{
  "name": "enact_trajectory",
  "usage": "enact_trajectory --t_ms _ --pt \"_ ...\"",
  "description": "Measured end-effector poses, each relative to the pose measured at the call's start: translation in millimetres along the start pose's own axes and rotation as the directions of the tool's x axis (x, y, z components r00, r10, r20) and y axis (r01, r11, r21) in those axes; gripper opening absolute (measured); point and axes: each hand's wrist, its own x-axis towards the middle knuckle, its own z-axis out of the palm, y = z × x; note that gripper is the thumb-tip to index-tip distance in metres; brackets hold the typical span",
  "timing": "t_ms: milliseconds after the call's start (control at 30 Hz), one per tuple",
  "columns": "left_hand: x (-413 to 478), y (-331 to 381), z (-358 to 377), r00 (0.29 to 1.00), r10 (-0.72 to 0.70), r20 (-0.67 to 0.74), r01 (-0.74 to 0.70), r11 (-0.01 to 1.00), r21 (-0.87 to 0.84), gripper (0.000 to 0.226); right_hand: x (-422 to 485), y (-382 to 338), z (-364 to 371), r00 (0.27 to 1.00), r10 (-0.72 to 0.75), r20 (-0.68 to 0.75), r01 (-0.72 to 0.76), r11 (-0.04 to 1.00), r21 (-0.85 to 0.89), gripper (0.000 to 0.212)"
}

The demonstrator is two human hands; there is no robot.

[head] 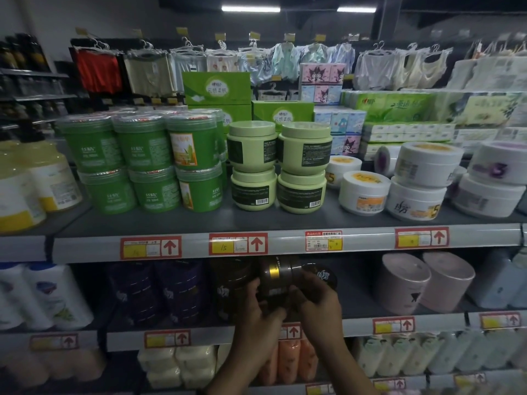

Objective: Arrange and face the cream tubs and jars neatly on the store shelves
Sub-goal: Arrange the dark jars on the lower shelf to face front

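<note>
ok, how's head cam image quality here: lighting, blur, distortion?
Head view: pale green jars well lit and sharpest; lower shelf shadowed, so the dark brown jar gripped by left hand and right hand is murky, slightly blurred; frame edges soft; wide-angle bows the shelf rail; ceiling strip lights blown out.

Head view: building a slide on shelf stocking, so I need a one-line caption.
Left hand and right hand grip a dark jar at the second shelf, beneath stacked green tubs.

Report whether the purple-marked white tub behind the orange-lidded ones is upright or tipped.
Tipped on edge: the purple-marked white tub shows its round face forward, while the orange-lidded tubs beside it sit flat.
</note>
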Motion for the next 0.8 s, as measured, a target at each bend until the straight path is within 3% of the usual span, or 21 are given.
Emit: enact_trajectory --t_ms 167,400,800 --pt "-2.7 6.1 0.9 1.000 0.004 -0.001 -0.004 1.000 -0.003 0.045 2.9 -1.3 -4.6 1.000 -0.014 0.000 0.014 1.000 -0.006 0.028" --pt "-7.8 14.5 6.5 0.999 0.020 0.028 -0.019 1.000 -0.016 0.045 4.0 -5.2 -10.8 0.999 -0.031 -0.043 0.030 0.999 -0.020 0.015" --pt "-7.8 13.4 5.4 0.998 0.058 0.037 -0.055 0.996 -0.076 0.036 3.0 -8.4 -13.6 0.997 -0.054 -0.057 0.051 0.998 -0.045 0.015"
